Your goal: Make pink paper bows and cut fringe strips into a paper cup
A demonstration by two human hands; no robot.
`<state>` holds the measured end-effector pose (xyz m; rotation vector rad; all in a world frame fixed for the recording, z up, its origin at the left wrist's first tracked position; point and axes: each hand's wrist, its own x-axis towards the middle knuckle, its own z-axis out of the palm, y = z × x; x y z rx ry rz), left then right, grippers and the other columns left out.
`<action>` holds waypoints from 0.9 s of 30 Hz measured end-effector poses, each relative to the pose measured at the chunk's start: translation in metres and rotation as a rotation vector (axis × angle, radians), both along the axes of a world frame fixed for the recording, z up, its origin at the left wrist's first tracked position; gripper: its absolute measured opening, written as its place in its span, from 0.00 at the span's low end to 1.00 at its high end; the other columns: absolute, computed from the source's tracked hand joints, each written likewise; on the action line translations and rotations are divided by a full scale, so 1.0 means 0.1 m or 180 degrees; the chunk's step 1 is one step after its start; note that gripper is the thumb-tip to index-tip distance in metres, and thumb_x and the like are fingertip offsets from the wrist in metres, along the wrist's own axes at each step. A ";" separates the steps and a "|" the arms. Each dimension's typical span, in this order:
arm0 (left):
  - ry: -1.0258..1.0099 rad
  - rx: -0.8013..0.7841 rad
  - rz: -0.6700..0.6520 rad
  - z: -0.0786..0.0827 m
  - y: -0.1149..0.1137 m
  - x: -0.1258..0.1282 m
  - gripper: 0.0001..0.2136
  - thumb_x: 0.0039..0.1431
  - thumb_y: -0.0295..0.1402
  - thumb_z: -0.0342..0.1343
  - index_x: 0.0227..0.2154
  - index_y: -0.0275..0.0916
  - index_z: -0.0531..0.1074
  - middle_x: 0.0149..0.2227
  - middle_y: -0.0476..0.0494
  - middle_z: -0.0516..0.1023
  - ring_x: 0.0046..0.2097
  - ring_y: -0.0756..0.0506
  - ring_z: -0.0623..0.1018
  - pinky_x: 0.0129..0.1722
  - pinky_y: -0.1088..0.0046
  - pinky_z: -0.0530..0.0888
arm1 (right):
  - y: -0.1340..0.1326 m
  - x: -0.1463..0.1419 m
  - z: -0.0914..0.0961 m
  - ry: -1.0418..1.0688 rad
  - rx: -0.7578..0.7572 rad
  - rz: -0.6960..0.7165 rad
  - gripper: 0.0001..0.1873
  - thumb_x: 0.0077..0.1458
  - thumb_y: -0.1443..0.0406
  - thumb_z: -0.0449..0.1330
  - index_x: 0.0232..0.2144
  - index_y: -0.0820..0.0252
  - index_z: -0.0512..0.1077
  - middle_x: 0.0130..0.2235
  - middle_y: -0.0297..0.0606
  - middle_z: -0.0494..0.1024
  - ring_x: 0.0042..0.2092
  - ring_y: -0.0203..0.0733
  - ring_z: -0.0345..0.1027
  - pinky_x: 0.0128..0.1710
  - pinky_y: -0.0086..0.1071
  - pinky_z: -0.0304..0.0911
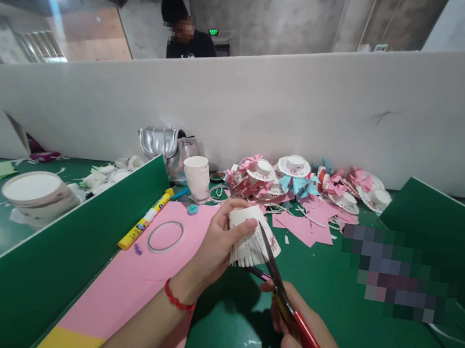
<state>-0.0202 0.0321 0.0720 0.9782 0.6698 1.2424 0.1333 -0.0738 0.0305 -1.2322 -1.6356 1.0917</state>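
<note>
A white paper cup (pixel 247 247) with red marks is held in my left hand (pixel 225 232), thumb pressed on its side. Its lower edge is cut into a fringe of narrow strips. My right hand (pixel 286 321) is closed around a pair of red-handled scissors (pixel 301 326), and the blades reach up to the cup's right side. Below the cup, a dark and pink slim tool (pixel 258 273) lies on the table, partly hidden. Pink paper sheets (pixel 111 296) lie under my left forearm.
A stack of paper cups (pixel 196 177), a yellow glue tube (pixel 146 219) and a tape ring (pixel 165 237) are on the left. Fringed paper-cup crafts (pixel 262 170) pile up at the back. Green dividers (pixel 73 231) flank the workspace. A person (pixel 187 37) is beyond the white partition (pixel 243 105).
</note>
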 end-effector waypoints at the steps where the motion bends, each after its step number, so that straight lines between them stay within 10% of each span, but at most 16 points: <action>1: 0.0002 -0.0002 0.0013 0.00 0.00 0.00 0.11 0.45 0.29 0.60 0.32 0.43 0.66 0.30 0.53 0.68 0.30 0.53 0.70 0.29 0.79 0.68 | 0.02 -0.01 0.01 0.0012 0.0032 0.0003 0.31 0.51 0.44 0.48 0.51 0.54 0.62 0.34 0.41 0.73 0.33 0.47 0.68 0.33 0.37 0.64; 13: -0.0059 -0.0054 0.0020 0.01 0.00 -0.01 0.08 0.47 0.30 0.59 0.31 0.42 0.67 0.31 0.52 0.70 0.30 0.53 0.71 0.30 0.80 0.69 | 0.00 -0.05 0.01 -0.0020 0.0084 -0.0118 0.29 0.53 0.46 0.47 0.51 0.55 0.62 0.29 0.39 0.72 0.28 0.44 0.67 0.29 0.33 0.64; 27: -0.0200 -0.0233 -0.0012 0.00 0.01 0.00 0.08 0.44 0.29 0.60 0.29 0.41 0.67 0.28 0.53 0.71 0.28 0.54 0.71 0.28 0.80 0.67 | 0.14 -0.12 -0.13 0.0164 0.0162 0.0011 0.28 0.51 0.43 0.44 0.38 0.58 0.63 0.17 0.24 0.53 0.18 0.33 0.46 0.18 0.27 0.41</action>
